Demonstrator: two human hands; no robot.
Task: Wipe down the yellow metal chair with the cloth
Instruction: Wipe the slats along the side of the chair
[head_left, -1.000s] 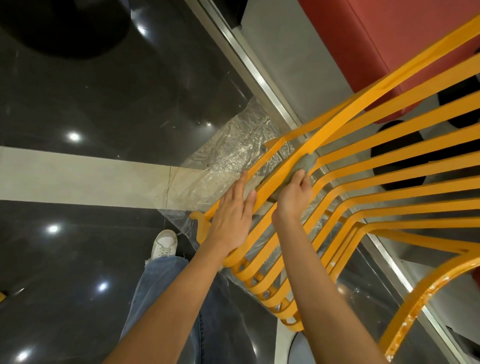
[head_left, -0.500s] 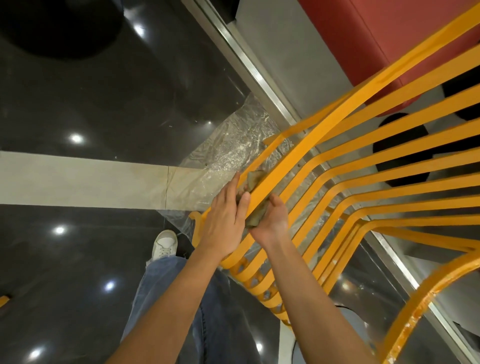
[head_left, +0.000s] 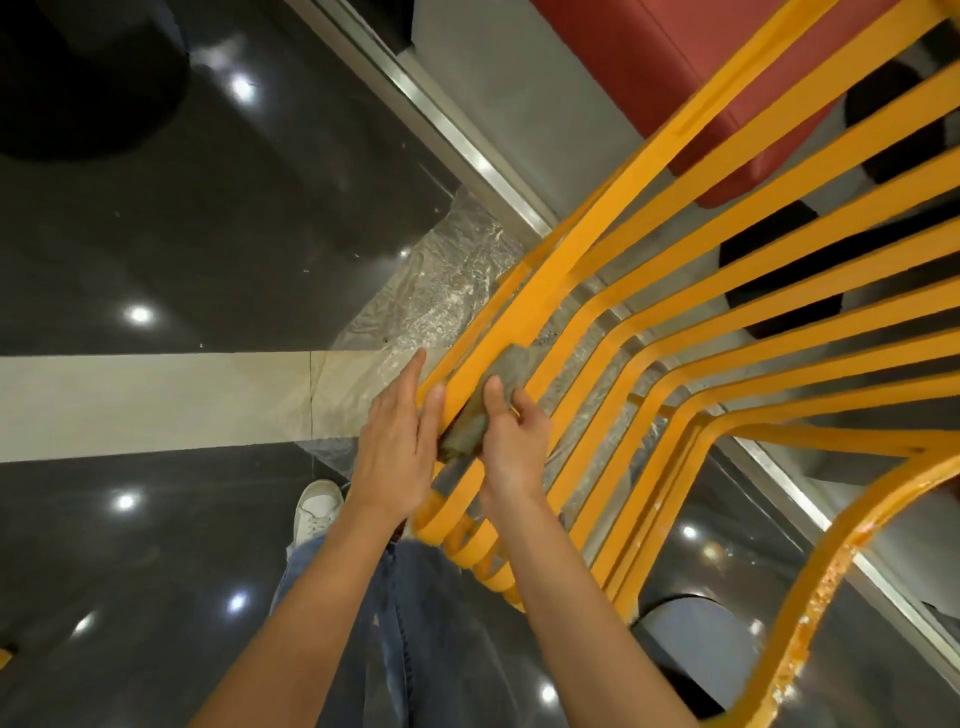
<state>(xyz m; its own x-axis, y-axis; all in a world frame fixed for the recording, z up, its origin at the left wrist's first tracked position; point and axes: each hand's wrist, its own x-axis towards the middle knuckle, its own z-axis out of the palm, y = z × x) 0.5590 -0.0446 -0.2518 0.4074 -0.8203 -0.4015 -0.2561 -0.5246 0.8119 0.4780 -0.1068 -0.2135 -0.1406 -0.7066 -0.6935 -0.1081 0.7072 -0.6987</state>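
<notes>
The yellow metal chair (head_left: 691, 291) fills the right half of the view, its long flat slats bending at a curve near the middle. A grey-green cloth (head_left: 480, 410) is wrapped round one of the left slats. My right hand (head_left: 511, 441) holds the cloth against that slat, thumb and fingers on it. Straight fingers of my left hand (head_left: 397, 441) rest on the outer slat just left of the cloth.
Crumpled clear plastic sheet (head_left: 421, 306) lies on the dark glossy floor under the chair. A metal floor strip (head_left: 441, 130) runs diagonally. A red cushioned seat (head_left: 670, 67) stands behind the chair. My white shoe (head_left: 317, 512) and jeans are below.
My right hand slid the cloth down the slat toward me, then shifted slightly back up. My left hand stayed flat on the outer slat.
</notes>
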